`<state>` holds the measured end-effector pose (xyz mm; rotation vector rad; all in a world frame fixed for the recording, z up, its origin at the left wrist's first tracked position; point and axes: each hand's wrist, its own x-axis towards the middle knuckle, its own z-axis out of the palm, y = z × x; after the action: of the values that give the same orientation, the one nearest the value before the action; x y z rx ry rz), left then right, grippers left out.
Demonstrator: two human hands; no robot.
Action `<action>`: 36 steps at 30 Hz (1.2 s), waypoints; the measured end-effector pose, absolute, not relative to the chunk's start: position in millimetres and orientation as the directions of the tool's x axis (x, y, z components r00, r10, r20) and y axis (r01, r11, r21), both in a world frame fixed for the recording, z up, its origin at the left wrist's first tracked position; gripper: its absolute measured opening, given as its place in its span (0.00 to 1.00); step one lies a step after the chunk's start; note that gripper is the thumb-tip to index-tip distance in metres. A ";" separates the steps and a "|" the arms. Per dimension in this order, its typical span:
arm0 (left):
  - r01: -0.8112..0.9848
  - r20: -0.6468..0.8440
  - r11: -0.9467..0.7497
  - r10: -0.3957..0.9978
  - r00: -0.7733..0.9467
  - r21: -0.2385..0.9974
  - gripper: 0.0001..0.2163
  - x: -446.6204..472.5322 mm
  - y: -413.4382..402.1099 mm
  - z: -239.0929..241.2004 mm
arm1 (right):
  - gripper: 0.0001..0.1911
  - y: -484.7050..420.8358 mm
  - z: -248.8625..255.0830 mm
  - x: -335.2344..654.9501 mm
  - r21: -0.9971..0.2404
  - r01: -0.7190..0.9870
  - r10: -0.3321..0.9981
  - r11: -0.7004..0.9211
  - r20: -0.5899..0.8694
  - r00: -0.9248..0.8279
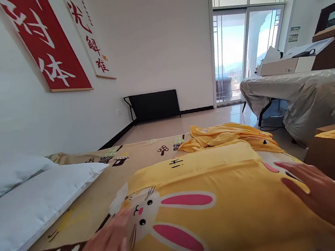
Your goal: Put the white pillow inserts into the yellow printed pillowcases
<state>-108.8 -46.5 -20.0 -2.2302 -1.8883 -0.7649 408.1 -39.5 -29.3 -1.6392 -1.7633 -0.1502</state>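
Bright daylight, source: glass balcony door (245, 53) at far right, panes blown out near white. Glare patch on floor tiles (203, 119) before door. White wall (152, 39) evenly lit, shadows soft and faint. Wide-angle distortion: red banner (46, 42) and door frame lean, edges stretched. Left hand (104, 248) and right hand (321, 197) motion-blurred, soft. Yellow pillow (225, 215) print sharp at centre.

Your left hand (104, 250) and right hand (321, 197) lie flat, fingers spread, on a yellow rabbit-print pillow (225, 215) at the bed's (84, 214) near edge; two white pillows (29, 208) lie along its left edge, crumpled yellow fabric (225, 135) at its far edge
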 end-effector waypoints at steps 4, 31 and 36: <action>0.888 0.329 -0.457 0.834 0.443 -0.036 0.24 17.8 1.0 24.4 | 0.25 -15.1 9.0 281.8 -0.198 0.665 0.673 0.720 0.432 -0.601; 0.816 0.439 -0.498 0.829 0.347 0.295 0.22 -43.3 127.2 -81.6 | 0.28 111.3 -113.6 394.7 -0.371 0.807 0.876 0.459 0.339 -0.343; 0.816 0.566 -0.507 0.772 0.288 0.278 0.22 -39.4 111.3 -62.9 | 0.27 102.9 -109.5 400.5 -0.304 0.824 0.848 0.478 0.405 -0.342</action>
<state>-39.4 111.3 -62.9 -2.4678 -1.5242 -1.0251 400.5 102.9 -109.5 -1.3820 -2.2163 0.0606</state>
